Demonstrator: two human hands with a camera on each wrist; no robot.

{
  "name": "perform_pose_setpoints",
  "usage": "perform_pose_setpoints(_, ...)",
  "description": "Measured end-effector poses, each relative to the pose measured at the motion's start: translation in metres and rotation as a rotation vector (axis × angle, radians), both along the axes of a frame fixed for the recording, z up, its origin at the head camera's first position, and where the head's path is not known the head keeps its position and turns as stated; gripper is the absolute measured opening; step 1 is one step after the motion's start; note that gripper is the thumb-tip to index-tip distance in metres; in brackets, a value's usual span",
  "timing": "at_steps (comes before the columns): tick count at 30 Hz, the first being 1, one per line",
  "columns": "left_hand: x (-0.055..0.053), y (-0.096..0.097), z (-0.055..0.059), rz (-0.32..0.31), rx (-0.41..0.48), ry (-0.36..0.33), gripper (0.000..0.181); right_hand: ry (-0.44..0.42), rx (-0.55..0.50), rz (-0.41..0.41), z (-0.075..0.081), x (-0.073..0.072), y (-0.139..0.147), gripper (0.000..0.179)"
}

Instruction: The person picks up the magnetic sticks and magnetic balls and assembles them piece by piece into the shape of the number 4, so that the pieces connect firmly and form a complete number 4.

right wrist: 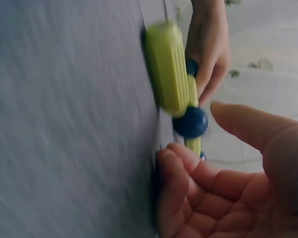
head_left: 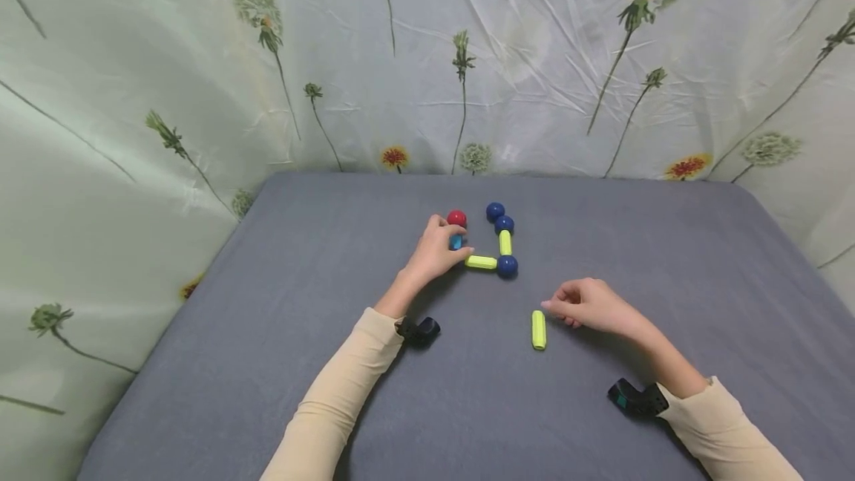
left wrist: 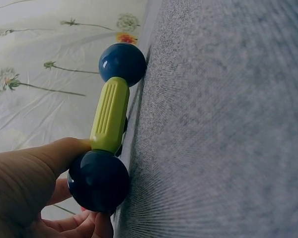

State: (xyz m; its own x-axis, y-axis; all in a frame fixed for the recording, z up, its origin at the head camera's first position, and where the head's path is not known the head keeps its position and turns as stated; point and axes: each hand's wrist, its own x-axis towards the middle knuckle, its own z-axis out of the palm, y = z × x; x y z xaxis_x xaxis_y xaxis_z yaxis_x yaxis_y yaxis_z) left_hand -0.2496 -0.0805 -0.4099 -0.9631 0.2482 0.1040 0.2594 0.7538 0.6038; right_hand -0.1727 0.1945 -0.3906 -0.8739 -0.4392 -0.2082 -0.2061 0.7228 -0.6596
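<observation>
My left hand (head_left: 436, 249) grips a dark blue ball (left wrist: 99, 181) between thumb and fingers; in the head view the hand hides that ball. A yellow-green ridged stick (head_left: 481, 263) runs from it to a blue corner ball (head_left: 508, 266). From the corner, another yellow-green stick (head_left: 505, 243) leads away to a blue ball (head_left: 504, 224). A light blue piece (head_left: 456, 242) shows between the left fingers, beside a red ball (head_left: 457, 218). My right hand (head_left: 591, 306) has loosely bent fingers with nothing between them, just right of a loose yellow-green stick (head_left: 539, 330).
One more blue ball (head_left: 495, 211) lies against the far end of the chain. Everything lies on a grey cloth-covered table (head_left: 267, 303), with a flower-patterned curtain (head_left: 401, 58) behind its far edge. A black wrist camera (head_left: 637, 398) sits at the right sleeve.
</observation>
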Motion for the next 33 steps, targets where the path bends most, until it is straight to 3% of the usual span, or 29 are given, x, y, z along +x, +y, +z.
perform_pose_setpoints(3,0.0,0.0,-0.001,0.008,0.009,0.0,0.038,0.046,0.055,-0.007,0.0,0.011,-0.006,0.029)
perform_pose_setpoints(10,0.001,-0.003,-0.001,0.021,0.027,-0.003,0.038,0.151,0.135,-0.073,-0.002,0.023,-0.025,0.039)
perform_pose_setpoints(15,0.001,-0.001,-0.002,0.019,0.033,-0.009,0.039,0.178,0.182,-0.119,-0.003,0.026,-0.031,0.038)
perform_pose_setpoints(21,0.001,0.001,-0.001,0.022,0.043,-0.013,0.039,0.222,0.149,-0.096,-0.004,0.023,-0.035,0.03)
perform_pose_setpoints(25,0.001,0.0,-0.002,0.022,0.048,-0.028,0.039,0.187,0.096,-0.083,-0.006,0.017,-0.035,0.027)
perform_pose_setpoints(33,0.001,0.001,-0.001,0.02,0.058,-0.033,0.039,0.0,-0.085,-0.15,-0.011,0.001,-0.041,0.026)
